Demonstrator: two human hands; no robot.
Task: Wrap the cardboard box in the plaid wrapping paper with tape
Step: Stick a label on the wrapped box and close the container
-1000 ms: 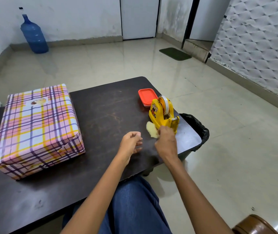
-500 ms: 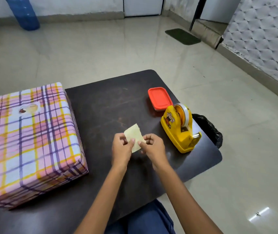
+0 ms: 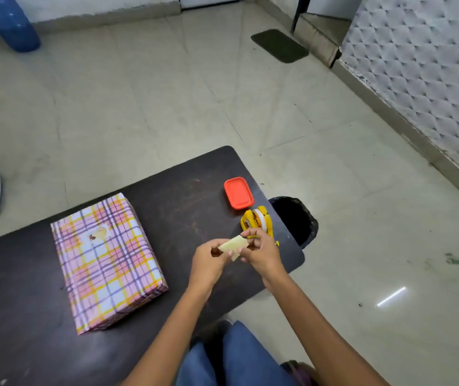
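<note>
Plaid-wrapped box [image 3: 105, 260] lies flat on the table [image 3: 181, 190], well left of the yellow tape dispenser [image 3: 259, 218]. Left hand [image 3: 207, 259]: fingertips pinch one end of the pale tape piece [image 3: 232, 246], near-left of the dispenser. Right hand [image 3: 261, 253]: pinches the other end, overlapping the dispenser's near side. Red container [image 3: 238, 196] sits just behind the dispenser; black bin [image 3: 295, 221] just right of it.

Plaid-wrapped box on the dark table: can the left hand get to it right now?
Probably yes. Only bare dark table lies between the left hand and the plaid-wrapped box to its left. That hand is not free, though: it and the right hand both pinch a pale piece of tape.
</note>
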